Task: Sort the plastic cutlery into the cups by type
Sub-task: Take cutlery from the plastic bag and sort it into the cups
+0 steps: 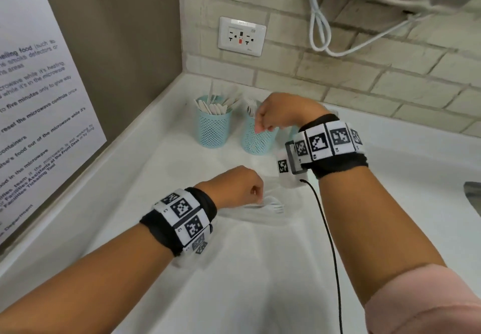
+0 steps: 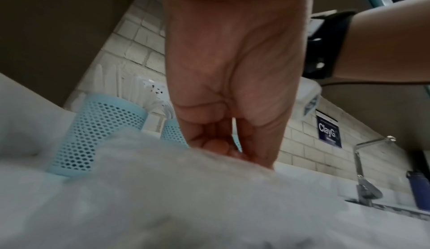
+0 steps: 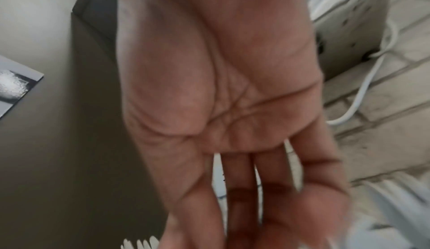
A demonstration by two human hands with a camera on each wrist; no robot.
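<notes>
- Setting: a white countertop [image 1: 234, 281] in a tiled corner, with two light-blue mesh cups standing side by side near the wall.
- Left cup [image 1: 213, 128]: holds a bundle of white utensils standing handle-up or blade-up; they look like knives, though the head view is too soft to be sure.
- Middle cup [image 1: 256, 138]: white fork tines show at its rim, directly under the right hand.
- Right hand [image 1: 278, 112]: poised over the middle cup's mouth. The wrist view shows the palm and fingers extended downward and holding nothing visible, so the hand reads as released; the step in hand is judged to be the drop of a piece into this cup.
- Left hand [image 1: 234, 190]: low over the counter, fingers curled and pinching the handle of a white plastic fork [image 1: 270, 206] that lies among a small remaining pile in clear wrapping.
- Progress: most cutlery stands in cups already; only the few pieces by the left hand remain.
- Next move: lift the pinched fork clear of the wrapping, carry it to the middle cup and lower it handle-first, avoiding the upright tines already there.
</notes>
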